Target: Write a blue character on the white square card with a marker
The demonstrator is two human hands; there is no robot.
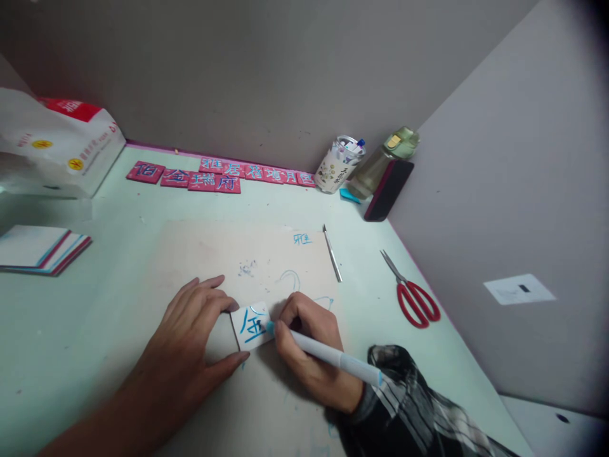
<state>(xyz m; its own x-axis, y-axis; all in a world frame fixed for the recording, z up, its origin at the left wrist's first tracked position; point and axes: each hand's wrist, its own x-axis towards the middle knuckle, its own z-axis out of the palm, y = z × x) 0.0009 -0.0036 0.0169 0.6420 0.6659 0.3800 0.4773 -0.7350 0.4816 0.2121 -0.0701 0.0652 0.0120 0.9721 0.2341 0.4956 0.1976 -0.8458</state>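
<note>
A small white card (251,325) bearing a blue hand-drawn character lies on a beige board (214,254). My left hand (190,336) rests flat beside it, fingers spread, with fingertips pressing on the card's left edge. My right hand (309,346) is closed around a white marker (333,357) whose blue tip touches the card's right side.
Red tiles with blue characters (214,174) line the back wall. A pen cup (339,164), a bottle (380,162) and a dark phone (389,189) stand in the corner. Red scissors (413,295) and a craft knife (332,252) lie right. Stacked sheets (42,249) and a bag (57,143) sit left.
</note>
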